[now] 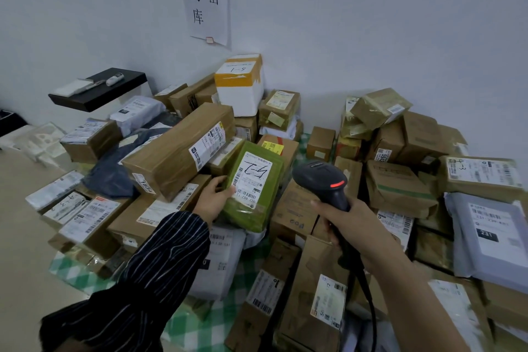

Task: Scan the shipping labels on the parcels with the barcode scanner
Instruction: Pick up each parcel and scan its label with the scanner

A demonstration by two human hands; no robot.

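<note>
White wall [371, 23]; parcels [177, 151] heaped on checked cloth [200, 320]. Gripped at edge by left hand [213, 197]: green parcel [275, 194], label [251, 177] up. Clasped in right hand [343, 223]: scanner [320, 177], just beside it, red light [337, 183] lit.

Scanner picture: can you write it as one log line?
left hand holds green parcel | right hand grips scanner | label faces camera

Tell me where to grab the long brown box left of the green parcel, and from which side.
Grip the long brown box across its narrow width near the middle, coming from above. Its long top face lies bare and tilted, and its shipping label wraps the right end, so a mid grip likely leaves the barcodes uncovered.
</note>
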